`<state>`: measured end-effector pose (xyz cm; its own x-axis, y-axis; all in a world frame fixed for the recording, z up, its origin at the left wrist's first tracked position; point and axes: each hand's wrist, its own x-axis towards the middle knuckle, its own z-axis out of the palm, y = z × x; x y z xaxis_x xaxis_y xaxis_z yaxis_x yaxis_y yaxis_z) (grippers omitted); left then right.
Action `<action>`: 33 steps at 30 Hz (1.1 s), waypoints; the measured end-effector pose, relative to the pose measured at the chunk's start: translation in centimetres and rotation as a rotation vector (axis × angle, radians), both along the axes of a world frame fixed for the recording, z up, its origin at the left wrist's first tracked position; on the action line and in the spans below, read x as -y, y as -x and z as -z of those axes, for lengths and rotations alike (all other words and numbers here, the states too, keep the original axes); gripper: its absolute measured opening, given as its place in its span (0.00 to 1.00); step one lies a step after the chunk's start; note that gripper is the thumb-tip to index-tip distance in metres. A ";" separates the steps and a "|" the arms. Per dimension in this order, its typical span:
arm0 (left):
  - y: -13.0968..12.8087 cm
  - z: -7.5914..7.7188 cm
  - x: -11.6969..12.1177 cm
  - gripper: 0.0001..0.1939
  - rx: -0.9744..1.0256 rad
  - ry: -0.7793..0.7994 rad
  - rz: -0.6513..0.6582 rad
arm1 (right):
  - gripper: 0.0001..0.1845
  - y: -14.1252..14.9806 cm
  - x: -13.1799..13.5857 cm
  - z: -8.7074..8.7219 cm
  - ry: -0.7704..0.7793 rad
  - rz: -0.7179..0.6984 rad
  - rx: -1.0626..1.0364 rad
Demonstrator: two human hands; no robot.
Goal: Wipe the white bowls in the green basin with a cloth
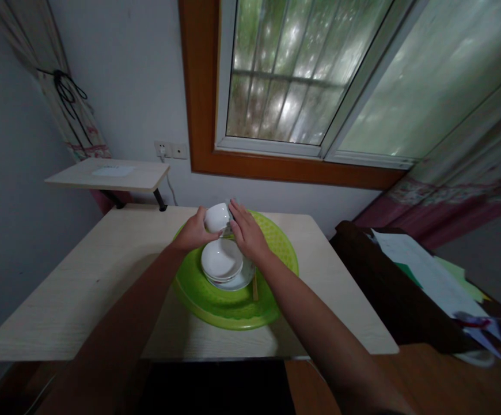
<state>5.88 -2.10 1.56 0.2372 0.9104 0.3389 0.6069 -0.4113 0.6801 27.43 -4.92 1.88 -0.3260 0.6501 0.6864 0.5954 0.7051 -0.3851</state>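
My left hand (195, 231) is closed around a small white cup (217, 218), tilted on its side above a green round tray (228, 319). Close against the cup's right side is my right hand (249, 233), its fingers and thumb bent around something pale and greyish, mostly hidden, that I cannot make out. Below both hands sits a white bowl (221, 259), stacked on other white dishes. A white plate (242, 279) lies under this stack on the tray. Just right of the dishes is a thin yellowish-brown stick-like thing (255, 287).
The tray stands on a pale wooden table (103, 276). A small raised shelf (142, 176) bearing a paper sheet (113, 171) is at the back left. A wall socket (170, 150) with a cable is behind. Papers (432, 271) lie on a dark piece of furniture at the right.
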 end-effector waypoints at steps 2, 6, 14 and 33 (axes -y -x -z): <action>0.0 0.0 0.0 0.30 -0.015 -0.020 0.003 | 0.29 0.3 0.5 -0.5 -0.044 -0.032 0.100; 0.1 -0.1 0.0 0.29 -0.065 -0.050 0.008 | 0.28 1.1 1.2 -1.1 -0.080 -0.078 0.239; -0.2 -0.2 0.2 0.30 -0.031 -0.004 0.001 | 0.29 0.3 -0.1 -0.2 0.122 0.007 -0.142; -0.2 0.0 0.2 0.32 -0.111 -0.054 0.020 | 0.33 -0.7 -0.5 0.2 0.186 0.039 -0.311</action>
<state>6.04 -2.26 1.56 0.2942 0.8861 0.3582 0.6684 -0.4586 0.5856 28.10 -4.46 1.71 -0.0923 0.7812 0.6175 0.4547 0.5847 -0.6718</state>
